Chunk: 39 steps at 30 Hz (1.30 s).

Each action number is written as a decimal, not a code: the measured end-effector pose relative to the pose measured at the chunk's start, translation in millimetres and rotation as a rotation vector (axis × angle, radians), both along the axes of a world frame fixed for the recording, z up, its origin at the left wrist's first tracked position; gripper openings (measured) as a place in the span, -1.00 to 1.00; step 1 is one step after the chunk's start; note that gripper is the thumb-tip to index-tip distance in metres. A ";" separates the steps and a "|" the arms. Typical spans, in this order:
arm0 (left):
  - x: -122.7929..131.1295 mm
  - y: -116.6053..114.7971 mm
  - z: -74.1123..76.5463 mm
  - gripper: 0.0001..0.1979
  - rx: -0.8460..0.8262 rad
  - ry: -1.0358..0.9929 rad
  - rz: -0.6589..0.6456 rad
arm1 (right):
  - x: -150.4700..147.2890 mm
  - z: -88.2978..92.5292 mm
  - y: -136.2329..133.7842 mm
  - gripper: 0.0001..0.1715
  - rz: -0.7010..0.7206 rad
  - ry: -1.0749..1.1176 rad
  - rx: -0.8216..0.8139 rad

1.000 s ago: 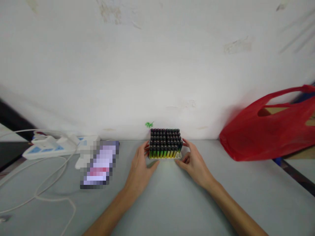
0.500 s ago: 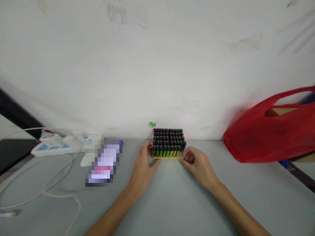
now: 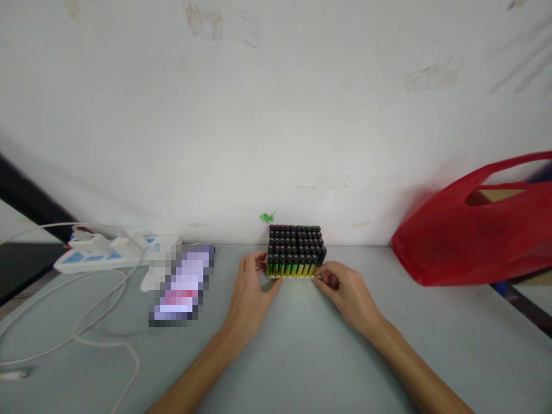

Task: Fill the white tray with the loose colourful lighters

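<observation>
A block of markers point(image 3: 295, 244) with black caps and green to yellow barrels stands upright in rows against the wall. They stand in a low clear holder point(image 3: 297, 277), of which only the front edge shows. My left hand point(image 3: 250, 282) grips the holder's left front corner, thumb along the front and fingers curled round the side. At the right front corner, my right hand point(image 3: 342, 284) pinches the holder's edge between thumb and fingers. Some of its fingertips are hidden behind the hand.
To the left lie a blurred phone point(image 3: 183, 284), a white power strip point(image 3: 90, 259) with plugs, and a loose white cable point(image 3: 103, 344). A red bag point(image 3: 466, 241) rests at the right edge of the grey table point(image 3: 293, 351). A white wall point(image 3: 276, 115) rises behind.
My right hand has shifted slightly left and its fingers have come in over the holder's right front corner. The left fingers have dropped a little at the side. The markers stay in place.
</observation>
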State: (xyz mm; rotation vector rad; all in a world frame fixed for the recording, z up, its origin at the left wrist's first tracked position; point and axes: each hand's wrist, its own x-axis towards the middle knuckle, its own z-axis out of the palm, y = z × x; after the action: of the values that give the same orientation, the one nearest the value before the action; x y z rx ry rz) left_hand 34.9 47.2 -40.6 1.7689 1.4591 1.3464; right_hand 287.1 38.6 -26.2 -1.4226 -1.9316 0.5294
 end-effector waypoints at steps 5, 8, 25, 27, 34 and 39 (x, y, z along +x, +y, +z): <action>-3.0 -2.5 10.0 -0.71 0.060 0.243 0.096 | 0.8 0.6 -1.2 -0.89 0.013 -0.023 -0.005; -4.4 -7.3 15.4 -0.77 0.097 0.537 0.055 | 1.3 0.3 -1.5 -0.90 0.010 -0.028 -0.006; -0.8 -19.9 20.7 -0.80 0.032 0.936 -0.084 | 1.0 0.0 -3.7 -0.90 0.021 -0.058 -0.011; -0.5 -19.3 20.7 -0.79 0.017 0.947 -0.089 | 1.2 0.4 -4.2 -0.89 0.028 -0.058 -0.010; 0.7 -18.7 21.2 -0.78 -0.029 0.947 -0.097 | 0.9 2.5 -2.8 -0.85 0.031 -0.042 -0.014; 1.0 -19.5 22.7 -0.78 -0.054 0.940 -0.110 | 0.6 3.1 -2.3 -0.84 0.031 -0.054 -0.017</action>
State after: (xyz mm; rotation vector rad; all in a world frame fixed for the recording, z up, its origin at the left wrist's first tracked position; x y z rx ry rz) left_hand 35.8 27.7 -17.8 2.5508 1.7456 0.3691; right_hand 287.7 36.3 -23.2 -1.4330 -1.9995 0.5272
